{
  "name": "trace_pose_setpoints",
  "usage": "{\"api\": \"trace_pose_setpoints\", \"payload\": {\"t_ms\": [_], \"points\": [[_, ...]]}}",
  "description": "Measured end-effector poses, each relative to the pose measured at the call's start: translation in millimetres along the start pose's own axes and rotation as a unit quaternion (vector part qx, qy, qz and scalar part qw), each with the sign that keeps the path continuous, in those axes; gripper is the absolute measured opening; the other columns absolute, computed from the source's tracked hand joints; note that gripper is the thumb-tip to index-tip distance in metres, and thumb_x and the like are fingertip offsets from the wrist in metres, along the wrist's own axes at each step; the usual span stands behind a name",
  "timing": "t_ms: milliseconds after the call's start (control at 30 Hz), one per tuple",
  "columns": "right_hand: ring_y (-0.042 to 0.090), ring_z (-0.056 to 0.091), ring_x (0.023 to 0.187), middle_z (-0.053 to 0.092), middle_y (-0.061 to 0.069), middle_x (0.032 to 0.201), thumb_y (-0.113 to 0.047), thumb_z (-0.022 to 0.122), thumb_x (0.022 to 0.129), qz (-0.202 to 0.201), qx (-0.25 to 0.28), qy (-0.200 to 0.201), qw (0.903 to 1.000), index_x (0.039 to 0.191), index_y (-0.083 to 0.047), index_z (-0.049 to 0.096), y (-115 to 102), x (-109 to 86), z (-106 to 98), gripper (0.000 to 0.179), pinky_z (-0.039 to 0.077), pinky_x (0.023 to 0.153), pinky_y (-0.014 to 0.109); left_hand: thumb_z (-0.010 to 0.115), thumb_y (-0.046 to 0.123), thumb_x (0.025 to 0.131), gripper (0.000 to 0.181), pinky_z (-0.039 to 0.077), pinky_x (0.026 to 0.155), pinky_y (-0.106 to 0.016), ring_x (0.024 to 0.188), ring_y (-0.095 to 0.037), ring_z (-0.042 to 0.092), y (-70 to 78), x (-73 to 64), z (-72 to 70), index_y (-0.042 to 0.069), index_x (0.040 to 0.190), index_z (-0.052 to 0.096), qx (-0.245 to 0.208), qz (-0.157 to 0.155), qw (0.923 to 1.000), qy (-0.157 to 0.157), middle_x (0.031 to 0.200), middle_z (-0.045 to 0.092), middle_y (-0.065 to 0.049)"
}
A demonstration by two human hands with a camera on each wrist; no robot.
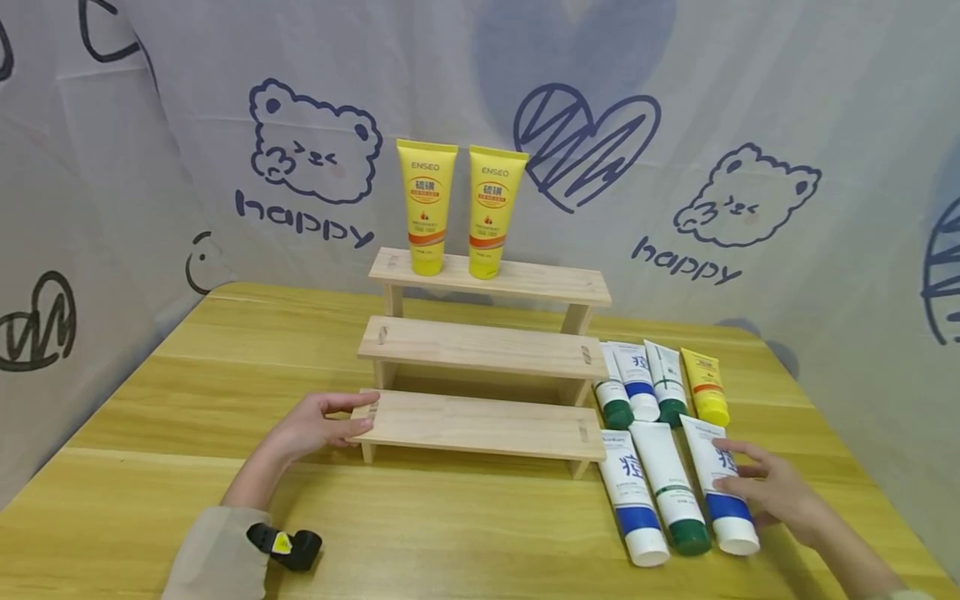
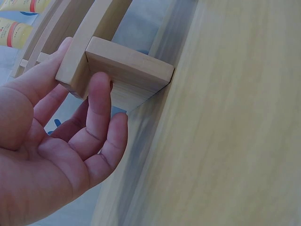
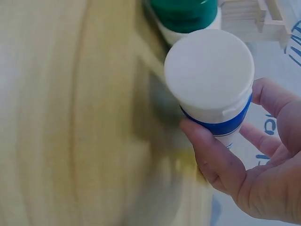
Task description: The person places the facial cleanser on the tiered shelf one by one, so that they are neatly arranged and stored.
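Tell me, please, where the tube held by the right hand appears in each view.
Head: the blue-banded tube is at lower right, in the right hand.
Left wrist: it is not in this picture.
Right wrist: above and right of centre, its white cap facing the viewer.
Shared landmark: the wooden stand, central in head, upper left in left wrist, top right in right wrist.
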State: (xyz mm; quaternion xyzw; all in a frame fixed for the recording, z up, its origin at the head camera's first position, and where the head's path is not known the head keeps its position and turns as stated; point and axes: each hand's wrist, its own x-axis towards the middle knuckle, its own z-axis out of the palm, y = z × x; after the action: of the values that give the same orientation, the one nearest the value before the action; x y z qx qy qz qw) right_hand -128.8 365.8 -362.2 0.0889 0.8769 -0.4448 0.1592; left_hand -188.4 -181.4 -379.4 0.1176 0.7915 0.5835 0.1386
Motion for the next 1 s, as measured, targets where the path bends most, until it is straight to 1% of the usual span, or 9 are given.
{"api": "trace_pose_setpoints", "payload": {"t_ms": [100, 267, 333, 433, 533, 600, 700, 867, 1000], "points": [[0.034, 0.053, 0.089, 0.026, 0.044, 0.123, -0.022, 0.060, 0.086, -0.018, 0.024, -0.004, 0.9995, 0.137, -0.004, 0.027, -0.3, -1.3, -3.5, 0.064, 0.051, 0.064, 0.044, 0.065, 0.023, 0.083, 0.053, 0.049, 0.070, -0.035, 0.076, -0.020, 0.061, 0.1, -0.2, -0.4, 0.000, 0.128, 0.048, 0.000, 0.000, 1.0000, -0.001, 0.136, 0.032, -0.026], [0.028, 0.054, 0.088, 0.021, 0.043, 0.127, -0.022, 0.057, 0.088, -0.033, 0.057, -0.019, 0.9977, 0.135, -0.033, 0.036, -1.9, -1.3, -8.8, 0.053, 0.050, 0.067, 0.045, 0.065, 0.023, 0.083, 0.054, 0.049, 0.071, -0.035, 0.077, -0.020, 0.061, -0.1, -0.6, -0.9, -0.001, 0.128, 0.047, -0.002, 0.002, 1.0000, -0.004, 0.136, 0.031, -0.026], [0.027, 0.054, 0.087, 0.021, 0.042, 0.128, -0.022, 0.057, 0.089, -0.039, 0.062, -0.016, 0.9972, 0.125, -0.046, 0.040, -5.3, -0.5, -10.0, 0.047, 0.051, 0.067, 0.044, 0.064, 0.023, 0.083, 0.054, 0.049, 0.071, -0.035, 0.078, -0.021, 0.061, -0.2, -0.8, -0.9, -0.001, 0.128, 0.047, -0.002, 0.002, 1.0000, -0.004, 0.136, 0.031, -0.026], [0.027, 0.055, 0.083, 0.024, 0.042, 0.125, -0.020, 0.056, 0.089, -0.065, 0.072, -0.006, 0.9953, 0.113, -0.051, 0.043, -11.1, 0.1, -10.7, 0.042, 0.051, 0.064, 0.044, 0.065, 0.023, 0.083, 0.054, 0.049, 0.070, -0.034, 0.077, -0.020, 0.061, -0.5, -0.9, -0.9, -0.001, 0.128, 0.047, -0.001, 0.001, 1.0000, -0.002, 0.136, 0.031, -0.026], [0.027, 0.055, 0.081, 0.026, 0.040, 0.124, -0.018, 0.058, 0.088, -0.085, 0.073, 0.019, 0.9936, 0.121, -0.042, 0.041, -18.1, 0.9, -10.4, 0.044, 0.051, 0.061, 0.043, 0.065, 0.023, 0.083, 0.054, 0.049, 0.070, -0.034, 0.077, -0.020, 0.061, -0.6, -0.9, -0.8, -0.001, 0.128, 0.047, -0.001, 0.000, 1.0000, -0.001, 0.136, 0.031, -0.026], [0.027, 0.054, 0.083, 0.025, 0.038, 0.125, -0.018, 0.058, 0.087, -0.095, 0.066, 0.034, 0.9927, 0.131, -0.029, 0.035, -22.7, 1.5, -9.8, 0.051, 0.051, 0.060, 0.042, 0.065, 0.023, 0.083, 0.054, 0.049, 0.070, -0.034, 0.077, -0.020, 0.061, -0.7, -1.0, -0.8, 0.000, 0.128, 0.047, -0.001, -0.001, 1.0000, -0.001, 0.136, 0.031, -0.026], [0.031, 0.051, 0.088, 0.022, 0.036, 0.128, -0.018, 0.059, 0.087, -0.103, 0.062, 0.056, 0.9912, 0.137, -0.017, 0.026, -29.2, 3.0, -9.2, 0.060, 0.051, 0.060, 0.040, 0.064, 0.023, 0.083, 0.054, 0.049, 0.071, -0.034, 0.077, -0.021, 0.061, -0.5, -1.1, -0.9, 0.000, 0.128, 0.047, 0.000, -0.001, 1.0000, -0.003, 0.136, 0.030, -0.027], [0.048, 0.038, 0.105, 0.012, 0.036, 0.135, -0.019, 0.057, 0.088, -0.115, 0.069, 0.072, 0.9883, 0.144, -0.017, 0.017, -39.3, 3.9, -7.6, 0.069, 0.052, 0.062, 0.038, 0.064, 0.023, 0.083, 0.053, 0.049, 0.071, -0.034, 0.078, -0.021, 0.061, 0.5, -1.0, -0.6, 0.000, 0.128, 0.047, 0.001, 0.000, 1.0000, -0.005, 0.137, 0.029, -0.027], [0.051, 0.028, 0.114, 0.007, 0.035, 0.138, -0.021, 0.058, 0.088, -0.122, 0.077, 0.078, 0.9864, 0.145, -0.019, 0.014, -48.7, 5.6, -5.7, 0.072, 0.051, 0.063, 0.034, 0.064, 0.023, 0.084, 0.053, 0.049, 0.070, -0.034, 0.078, -0.020, 0.061, 0.8, -0.8, -0.7, 0.000, 0.128, 0.047, 0.001, -0.001, 1.0000, -0.005, 0.137, 0.030, -0.027]]}}
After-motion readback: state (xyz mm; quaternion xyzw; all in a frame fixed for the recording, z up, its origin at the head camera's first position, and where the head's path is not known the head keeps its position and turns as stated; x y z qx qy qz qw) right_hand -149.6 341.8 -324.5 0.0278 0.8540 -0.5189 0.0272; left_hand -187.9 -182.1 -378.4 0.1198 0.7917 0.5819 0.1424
